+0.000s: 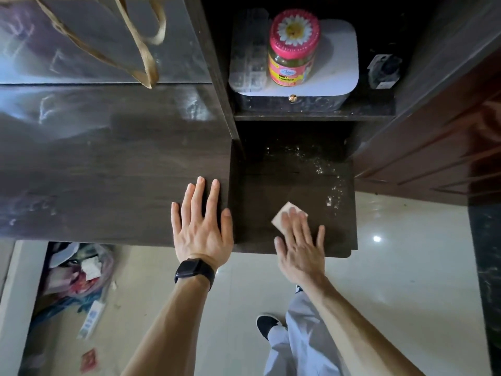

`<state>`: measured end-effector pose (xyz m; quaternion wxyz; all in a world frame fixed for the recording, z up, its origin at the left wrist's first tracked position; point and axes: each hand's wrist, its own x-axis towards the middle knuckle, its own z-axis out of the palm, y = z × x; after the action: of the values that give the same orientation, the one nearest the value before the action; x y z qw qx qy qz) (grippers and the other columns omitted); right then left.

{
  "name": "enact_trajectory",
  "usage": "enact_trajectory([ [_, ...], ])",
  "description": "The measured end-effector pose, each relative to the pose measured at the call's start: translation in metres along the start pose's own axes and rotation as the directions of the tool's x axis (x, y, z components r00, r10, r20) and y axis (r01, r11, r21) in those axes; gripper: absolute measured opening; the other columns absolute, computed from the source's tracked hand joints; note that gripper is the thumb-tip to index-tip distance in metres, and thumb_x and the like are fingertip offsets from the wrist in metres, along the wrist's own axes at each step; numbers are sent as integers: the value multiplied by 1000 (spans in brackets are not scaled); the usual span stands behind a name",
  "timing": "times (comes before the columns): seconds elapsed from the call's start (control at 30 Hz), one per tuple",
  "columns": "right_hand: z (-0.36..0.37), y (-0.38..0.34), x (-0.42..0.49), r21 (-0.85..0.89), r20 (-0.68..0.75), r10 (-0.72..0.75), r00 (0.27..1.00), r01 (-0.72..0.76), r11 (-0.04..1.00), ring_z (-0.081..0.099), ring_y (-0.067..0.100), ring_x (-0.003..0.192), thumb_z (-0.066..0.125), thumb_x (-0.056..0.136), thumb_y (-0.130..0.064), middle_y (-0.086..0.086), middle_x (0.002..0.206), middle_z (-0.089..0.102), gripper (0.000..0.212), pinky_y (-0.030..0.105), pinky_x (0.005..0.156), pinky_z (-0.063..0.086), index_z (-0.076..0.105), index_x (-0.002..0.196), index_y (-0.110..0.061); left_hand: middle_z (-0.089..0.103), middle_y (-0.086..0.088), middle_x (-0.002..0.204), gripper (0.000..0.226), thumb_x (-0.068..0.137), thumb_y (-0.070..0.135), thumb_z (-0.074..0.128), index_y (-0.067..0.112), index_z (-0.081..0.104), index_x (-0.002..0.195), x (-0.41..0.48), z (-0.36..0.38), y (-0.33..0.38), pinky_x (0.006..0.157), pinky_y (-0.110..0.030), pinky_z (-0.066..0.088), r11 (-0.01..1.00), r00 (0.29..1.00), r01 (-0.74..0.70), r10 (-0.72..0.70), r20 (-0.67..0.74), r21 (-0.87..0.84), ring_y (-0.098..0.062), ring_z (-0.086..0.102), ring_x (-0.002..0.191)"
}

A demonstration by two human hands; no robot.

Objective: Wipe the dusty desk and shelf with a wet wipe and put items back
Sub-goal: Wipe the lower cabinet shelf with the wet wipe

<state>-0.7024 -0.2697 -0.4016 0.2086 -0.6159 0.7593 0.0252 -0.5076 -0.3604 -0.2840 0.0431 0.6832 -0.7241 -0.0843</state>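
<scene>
While the left hand [202, 226] lies flat on the dark worktop [108, 172] with fingers spread and nothing in it, the right hand [299, 240] presses a wet wipe [286, 213] under straight fingers onto the lower shelf [271, 180] just beside it. That hand is blurred, so it is probably mid-stroke.

Pale grit [334, 191] lies scattered along the shelf's right side, near the edge. A sweep that way would likely push it off onto the floor [406, 267] rather than lift it — better to draw it inward and fold it into the wipe. The wipe is small and mostly under the fingers; once loaded it may only smear, and the worktop shows grey streaks of dust that need a clean face.

Above, a pink-lidded jar [294, 47] stands on a white box [344, 66] on the upper shelf [311, 115] — a careless reach under there could knock the box and tip the jar.
</scene>
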Motion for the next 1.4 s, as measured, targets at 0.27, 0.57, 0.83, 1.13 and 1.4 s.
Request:
enact_trajectory([
  [0.27,-17,0,3,79,34,231,972,-233,969,-5,25,154,12,97,-58,3,166,-10,73,59,120,-2,2,159,-20,18,4,164,59,99,47,27,33,22,156,1,-3,2,123,-48,8,1000,999,13,-14,34,15,-20,11,152],
  [0.57,-9,6,-23,-45,50,-152,987,154,987,-1,14,154,28,101,-50,-8,167,-3,65,57,121,9,7,159,-29,21,3,164,59,98,44,30,33,24,156,0,-1,2,122,-49,11,1000,1000,6,-6,7,0,-20,14,151],
  [0.83,-30,86,-1,-10,66,227,972,-227,974,-17,14,151,3,98,-58,-1,165,-17,71,53,122,-2,-12,157,-21,14,4,165,60,99,46,24,35,16,157,0,-1,2,123,-50,10,1000,1000,-3,2,14,16,-19,9,153],
  [1.13,-19,64,-40,-1,19,-55,998,55,998,5,20,154,30,99,-57,2,167,4,76,56,121,16,8,159,-15,40,-8,148,59,90,41,39,25,41,147,9,-11,11,116,-50,26,1000,998,16,-16,-68,-6,-30,34,136],
  [1.4,-53,76,66,45,62,297,953,-300,953,-20,19,151,7,98,-59,2,164,-23,75,54,122,-3,-17,156,-18,36,-3,153,56,90,44,44,32,43,145,27,-6,22,118,-48,23,990,987,107,-117,-109,-92,-26,29,143],
])
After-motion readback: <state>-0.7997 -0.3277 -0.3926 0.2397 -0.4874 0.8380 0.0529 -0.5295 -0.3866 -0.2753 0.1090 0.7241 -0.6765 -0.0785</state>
